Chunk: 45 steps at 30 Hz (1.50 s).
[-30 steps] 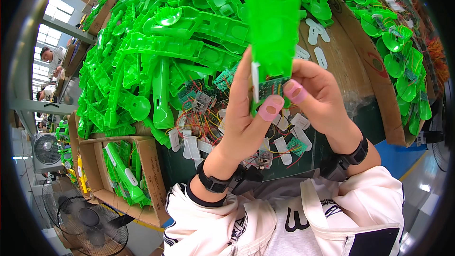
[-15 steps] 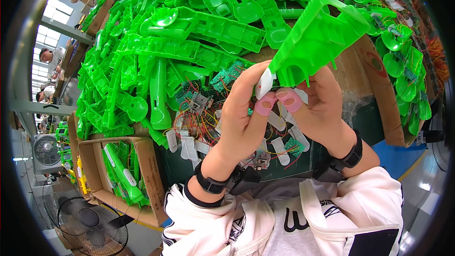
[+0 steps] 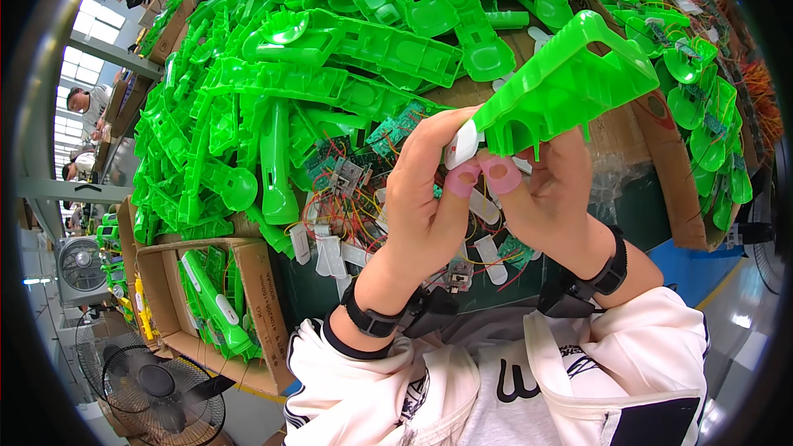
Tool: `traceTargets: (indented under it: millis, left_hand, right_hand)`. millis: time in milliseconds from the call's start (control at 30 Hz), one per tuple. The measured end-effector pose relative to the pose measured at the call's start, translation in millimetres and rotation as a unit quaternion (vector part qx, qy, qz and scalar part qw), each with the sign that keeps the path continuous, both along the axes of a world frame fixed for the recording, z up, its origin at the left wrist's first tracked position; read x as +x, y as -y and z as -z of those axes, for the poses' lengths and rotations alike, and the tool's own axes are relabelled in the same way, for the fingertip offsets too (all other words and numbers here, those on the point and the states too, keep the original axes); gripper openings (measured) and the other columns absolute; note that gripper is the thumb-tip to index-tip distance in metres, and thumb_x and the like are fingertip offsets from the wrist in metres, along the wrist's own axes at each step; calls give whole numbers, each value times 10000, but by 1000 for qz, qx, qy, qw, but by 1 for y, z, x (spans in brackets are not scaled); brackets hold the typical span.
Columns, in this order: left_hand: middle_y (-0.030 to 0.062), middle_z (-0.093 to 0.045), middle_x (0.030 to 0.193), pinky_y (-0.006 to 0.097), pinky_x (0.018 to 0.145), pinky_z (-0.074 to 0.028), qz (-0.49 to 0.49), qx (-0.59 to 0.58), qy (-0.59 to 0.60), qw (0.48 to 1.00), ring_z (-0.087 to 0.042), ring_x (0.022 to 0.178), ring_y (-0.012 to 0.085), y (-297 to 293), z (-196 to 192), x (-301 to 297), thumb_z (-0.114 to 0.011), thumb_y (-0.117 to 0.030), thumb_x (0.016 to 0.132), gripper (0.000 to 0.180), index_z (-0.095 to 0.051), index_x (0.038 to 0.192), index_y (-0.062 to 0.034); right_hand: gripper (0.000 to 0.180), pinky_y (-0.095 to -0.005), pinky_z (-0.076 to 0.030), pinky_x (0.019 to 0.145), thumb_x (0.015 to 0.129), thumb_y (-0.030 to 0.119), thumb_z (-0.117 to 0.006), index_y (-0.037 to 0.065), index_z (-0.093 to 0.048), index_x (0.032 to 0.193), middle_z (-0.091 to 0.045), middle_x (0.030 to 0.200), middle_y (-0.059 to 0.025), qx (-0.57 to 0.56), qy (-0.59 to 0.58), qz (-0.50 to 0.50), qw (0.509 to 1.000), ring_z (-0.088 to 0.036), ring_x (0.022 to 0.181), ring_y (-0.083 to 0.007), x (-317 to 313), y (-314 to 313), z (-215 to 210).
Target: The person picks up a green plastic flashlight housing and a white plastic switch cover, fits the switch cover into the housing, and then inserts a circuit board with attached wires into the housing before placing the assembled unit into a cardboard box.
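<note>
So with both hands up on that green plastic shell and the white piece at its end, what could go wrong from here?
1. The white piece is pinched only by the left hand at the lower edge of the green shell; it could slip into the wired circuit boards below.
2. The right hand grips just the shell's lower end, so the tilted shell might twist loose.
3. The pink fingertip covers may dull the feel for seating.

I see both forearms rising from the lower edge, wrists strapped with black bands. My left hand (image 3: 425, 206) and right hand (image 3: 555, 198) meet raised, fingers curled in a pinch, thumbs capped with pink covers, nearly touching.
</note>
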State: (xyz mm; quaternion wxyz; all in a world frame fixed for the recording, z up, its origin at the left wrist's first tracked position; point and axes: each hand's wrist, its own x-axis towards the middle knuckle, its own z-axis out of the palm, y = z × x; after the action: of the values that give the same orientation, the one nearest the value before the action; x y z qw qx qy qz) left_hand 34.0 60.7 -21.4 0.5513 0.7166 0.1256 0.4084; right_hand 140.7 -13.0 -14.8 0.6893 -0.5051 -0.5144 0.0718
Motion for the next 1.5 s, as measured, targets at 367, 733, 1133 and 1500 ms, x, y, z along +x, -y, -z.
traceTargets:
  millis: [367, 733, 1133, 1500]
  left_hand:
    - [92, -519, 1037, 256, 801, -387, 51, -136, 24, 989, -480, 935, 140, 1, -2, -2, -482, -91, 853, 352, -396, 1177, 17]
    - [181, -475, 1136, 374, 885, -390, 117, -247, 123, 954, -500, 1023, 255, -16, -13, -7, -384, -356, 896, 513, -236, 1280, -50]
    - [132, -410, 1098, 415, 875, -343, 35, -337, 416, 844, -398, 983, 264, -40, -15, -31, -385, -300, 811, 465, -369, 1183, -21]
    - [165, -358, 1239, 457, 856, -375, -74, -290, 348, 888, -420, 1034, 254, -36, -19, -26, -330, -207, 767, 562, -245, 1314, -110]
  right_hand:
    - [369, -271, -463, 786, 827, 50, -541, -22, -425, 1171, -576, 989, -112, -39, -127, -138, 982, -571, 907, -145, 10, -3, 0]
    - [401, -255, -436, 800, 844, 73, -535, -64, -387, 1191, -552, 1020, -104, -135, -246, -372, 885, -544, 902, -134, 4, 2, -4]
    - [489, -246, -430, 730, 738, -12, -599, 19, -413, 1189, -578, 914, -73, -224, -157, -388, 880, -546, 848, -119, 24, 10, -17]
    - [303, -240, -475, 721, 719, -7, -654, -27, -536, 997, -535, 1071, -145, -9, -78, -120, 990, -559, 869, -136, 41, 6, -12]
